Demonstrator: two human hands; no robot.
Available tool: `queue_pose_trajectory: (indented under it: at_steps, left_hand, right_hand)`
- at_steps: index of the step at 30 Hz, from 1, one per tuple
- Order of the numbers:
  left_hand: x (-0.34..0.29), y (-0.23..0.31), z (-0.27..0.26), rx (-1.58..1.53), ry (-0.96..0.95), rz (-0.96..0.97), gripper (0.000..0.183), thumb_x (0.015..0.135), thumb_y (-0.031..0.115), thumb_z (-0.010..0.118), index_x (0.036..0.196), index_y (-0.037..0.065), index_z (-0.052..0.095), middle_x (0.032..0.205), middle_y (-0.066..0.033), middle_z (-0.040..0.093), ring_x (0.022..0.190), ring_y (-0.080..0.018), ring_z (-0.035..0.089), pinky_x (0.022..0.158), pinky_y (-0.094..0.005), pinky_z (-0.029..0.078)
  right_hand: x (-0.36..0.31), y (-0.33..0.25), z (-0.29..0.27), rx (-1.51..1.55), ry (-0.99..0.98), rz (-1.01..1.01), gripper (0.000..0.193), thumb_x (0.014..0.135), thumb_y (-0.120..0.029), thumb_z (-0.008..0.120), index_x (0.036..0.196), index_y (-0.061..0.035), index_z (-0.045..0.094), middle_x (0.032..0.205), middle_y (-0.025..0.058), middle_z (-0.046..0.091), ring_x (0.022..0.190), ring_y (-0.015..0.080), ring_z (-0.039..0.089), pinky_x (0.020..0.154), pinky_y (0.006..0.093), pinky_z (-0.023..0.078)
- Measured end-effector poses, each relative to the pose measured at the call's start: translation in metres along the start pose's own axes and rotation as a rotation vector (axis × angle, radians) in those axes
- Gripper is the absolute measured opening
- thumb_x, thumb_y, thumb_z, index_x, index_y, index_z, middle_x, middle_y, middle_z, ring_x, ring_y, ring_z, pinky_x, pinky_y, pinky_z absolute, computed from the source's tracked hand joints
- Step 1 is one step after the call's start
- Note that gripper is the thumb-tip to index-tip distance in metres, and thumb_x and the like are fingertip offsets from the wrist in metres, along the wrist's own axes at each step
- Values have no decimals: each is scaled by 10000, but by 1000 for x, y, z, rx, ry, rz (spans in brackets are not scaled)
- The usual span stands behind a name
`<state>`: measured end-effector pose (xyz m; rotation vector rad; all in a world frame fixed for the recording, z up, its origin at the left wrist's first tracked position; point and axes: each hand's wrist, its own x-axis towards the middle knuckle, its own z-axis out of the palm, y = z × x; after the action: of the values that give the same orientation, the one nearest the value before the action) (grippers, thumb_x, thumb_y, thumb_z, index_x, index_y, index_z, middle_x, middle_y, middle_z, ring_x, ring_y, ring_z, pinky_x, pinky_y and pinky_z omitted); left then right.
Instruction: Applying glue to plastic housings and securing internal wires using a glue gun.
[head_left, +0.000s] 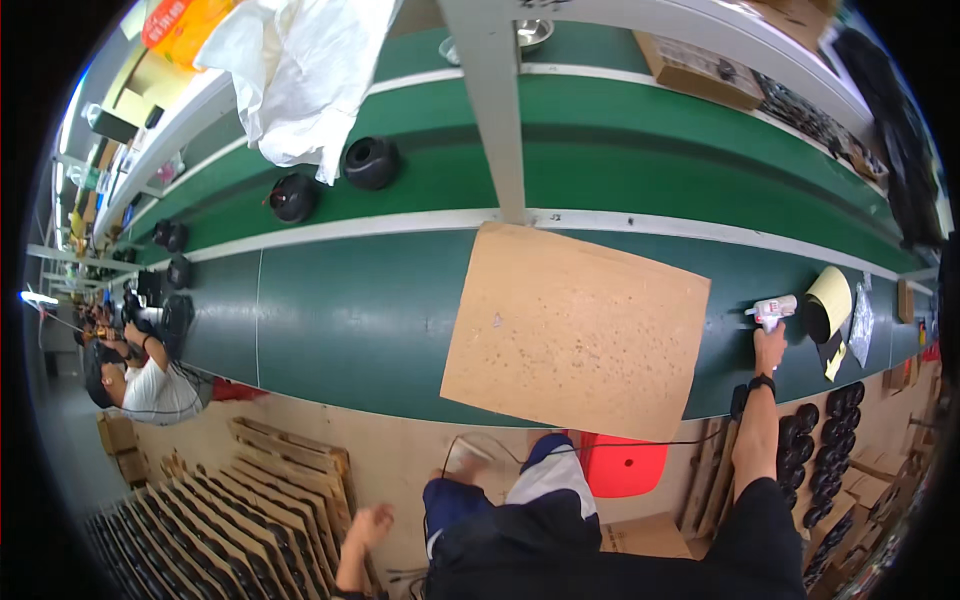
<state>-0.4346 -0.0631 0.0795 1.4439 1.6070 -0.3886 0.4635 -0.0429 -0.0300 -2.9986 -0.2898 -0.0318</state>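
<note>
In the head view, the only one, we are looking down at a green workbench [350,330], where a white gun-shaped tool [773,308] is sitting toward the right end, between a brown cardboard sheet [585,330] and a yellow roll [829,292]. Our right hand [769,348] is wrapping its fingers around the handle, while our left hand [373,525] is hanging well apart, low and away from the bench, fingers loosely bent and seemingly pinching nothing. We are judging the tool to be stiff, fairly light and smooth-shelled, probably front-heavy, with its slim nose being the part likeliest to suffer from a knock. We are favouring the handle, close under the body, for balance, and keeping fingers off the nose, which is pointing left.
</note>
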Motion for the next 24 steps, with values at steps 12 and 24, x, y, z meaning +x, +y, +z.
queue_pose_trajectory:
  at_steps: [12,24]
  left_hand:
    - [394,240,-296,101,847,790,663,834,238,737,1383,14,440,1259,-245,546,1175,-360,550,995,-423,434]
    - [498,283,-353,365,724,934,751,816,446,728,1383,33,460,1346,-190,536,1237,-340,502,1055,-428,384]
  right_hand:
    - [-285,-83,-89,640,-567,-316,281,867,-252,672,1052,-41,667,792,99,681,663,171,623,605,349,494]
    - [-342,-118,-122,515,-196,-390,276,827,-92,649,1095,-28,648,876,204,675,805,310,684,726,375,517]
